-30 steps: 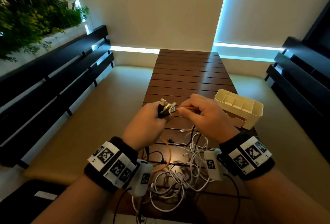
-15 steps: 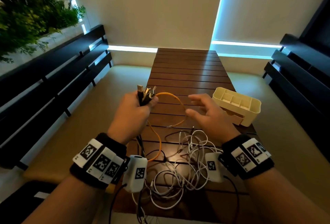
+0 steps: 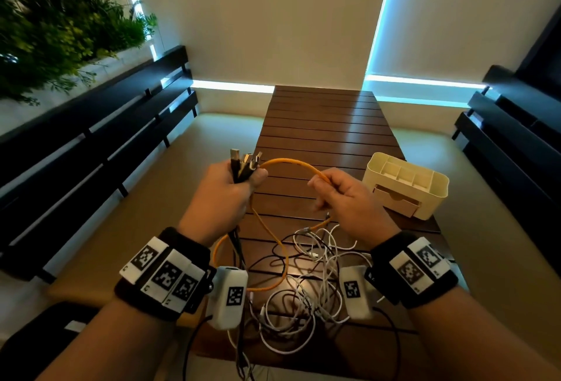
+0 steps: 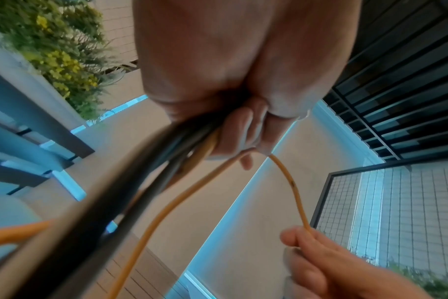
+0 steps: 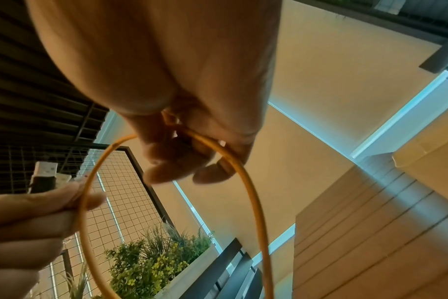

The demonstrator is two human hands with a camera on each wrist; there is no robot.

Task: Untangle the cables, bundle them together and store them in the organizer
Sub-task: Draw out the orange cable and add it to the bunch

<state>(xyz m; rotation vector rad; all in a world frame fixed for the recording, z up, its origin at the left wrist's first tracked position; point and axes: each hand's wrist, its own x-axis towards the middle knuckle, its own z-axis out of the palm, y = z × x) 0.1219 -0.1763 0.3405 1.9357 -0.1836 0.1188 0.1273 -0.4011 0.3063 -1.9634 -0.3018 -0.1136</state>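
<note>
My left hand (image 3: 233, 189) is raised over the table's left edge and grips a bunch of cable ends (image 3: 244, 160), plugs sticking up. An orange cable (image 3: 291, 162) arcs from that fist to my right hand (image 3: 335, 195), which pinches it between thumb and fingers; the left wrist view shows the orange cable (image 4: 293, 190) running to the right hand's fingers (image 4: 298, 236). In the right wrist view the orange cable (image 5: 253, 194) loops under the pinching fingers (image 5: 207, 172). A tangle of white and black cables (image 3: 306, 286) lies on the table below. The cream organizer (image 3: 406, 183) stands to the right.
The slatted wooden table (image 3: 328, 125) stretches away ahead. Dark benches (image 3: 91, 138) run along the left, and another dark bench (image 3: 516, 138) is on the right. A planter with greenery (image 3: 60, 25) is at upper left. A dark bag (image 3: 39, 335) lies at lower left.
My left hand lifted the bunch of plugs up and to the left. My right hand let go, opened, then moved back and pinched the orange cable's arc.
</note>
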